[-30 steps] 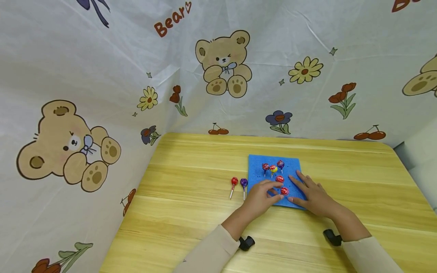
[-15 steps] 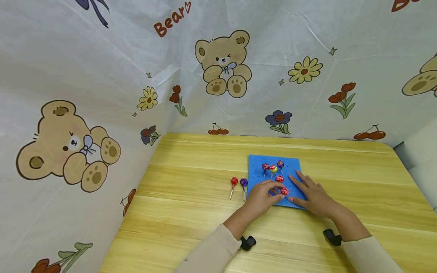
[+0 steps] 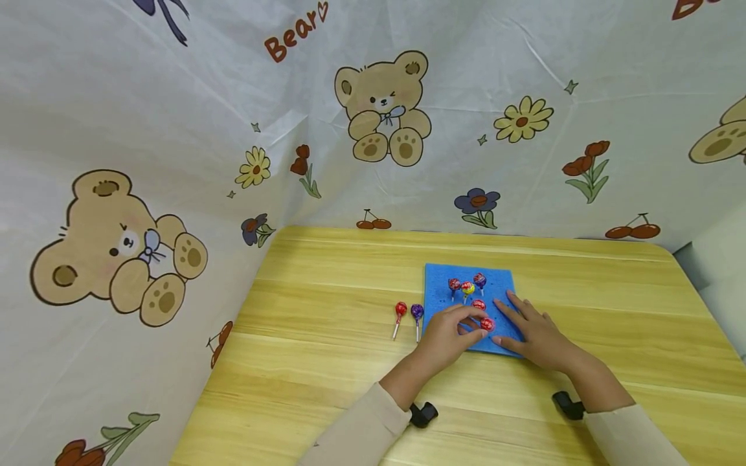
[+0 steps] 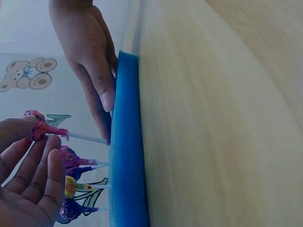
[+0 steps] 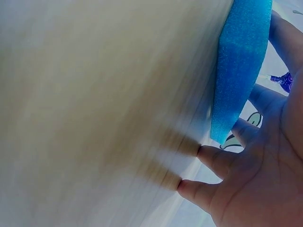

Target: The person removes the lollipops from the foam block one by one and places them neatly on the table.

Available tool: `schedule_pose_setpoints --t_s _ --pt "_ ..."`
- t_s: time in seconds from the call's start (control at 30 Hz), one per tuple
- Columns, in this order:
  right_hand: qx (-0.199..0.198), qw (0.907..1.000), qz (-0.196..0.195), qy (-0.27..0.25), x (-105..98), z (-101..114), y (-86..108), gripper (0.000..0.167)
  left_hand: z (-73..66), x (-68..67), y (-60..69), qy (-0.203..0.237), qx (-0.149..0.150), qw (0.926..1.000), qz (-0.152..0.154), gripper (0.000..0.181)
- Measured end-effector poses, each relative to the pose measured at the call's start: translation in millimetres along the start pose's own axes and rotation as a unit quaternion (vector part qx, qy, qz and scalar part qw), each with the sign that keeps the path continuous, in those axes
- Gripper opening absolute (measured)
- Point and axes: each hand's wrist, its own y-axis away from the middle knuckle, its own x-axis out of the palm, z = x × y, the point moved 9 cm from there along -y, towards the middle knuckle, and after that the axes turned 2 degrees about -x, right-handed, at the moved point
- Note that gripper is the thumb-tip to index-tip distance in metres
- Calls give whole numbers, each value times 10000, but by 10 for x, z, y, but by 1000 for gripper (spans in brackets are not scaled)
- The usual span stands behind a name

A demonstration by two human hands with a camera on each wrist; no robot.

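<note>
Lollipop [image 4: 46,128], round, pinkish-red, white-stemmed, sits pinched in left fingers [image 3: 469,312]; right fingers [image 3: 508,312] spread on foam [image 3: 438,278].

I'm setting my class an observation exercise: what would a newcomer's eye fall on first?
Probably the blue foam block on the wooden table, with lollipops standing in it. Over its near half, the left hand pinches a red lollipop. Printed bears decorate the pale cloth behind.

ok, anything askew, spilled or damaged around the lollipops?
Nothing stands out. Four lollipops stand in the blue foam board; a red lollipop and a purple lollipop lie side by side on the table. No spill or damage visible.
</note>
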Motion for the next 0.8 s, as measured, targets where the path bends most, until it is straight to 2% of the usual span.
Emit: schedule_pose_setpoints --t_s 0.33,0.6,0.8 --pt "-2 10000 4 -10 11 -11 -2 85 -64 -99 66 229 105 9997 -28 27" --pt "42 10000 25 9 8 -2 -4 87 -6 -190 123 581 -236 9980 -77 30" --pt "45 10000 12 23 4 5 -7 87 25 -276 164 827 -258 9960 -198 27"
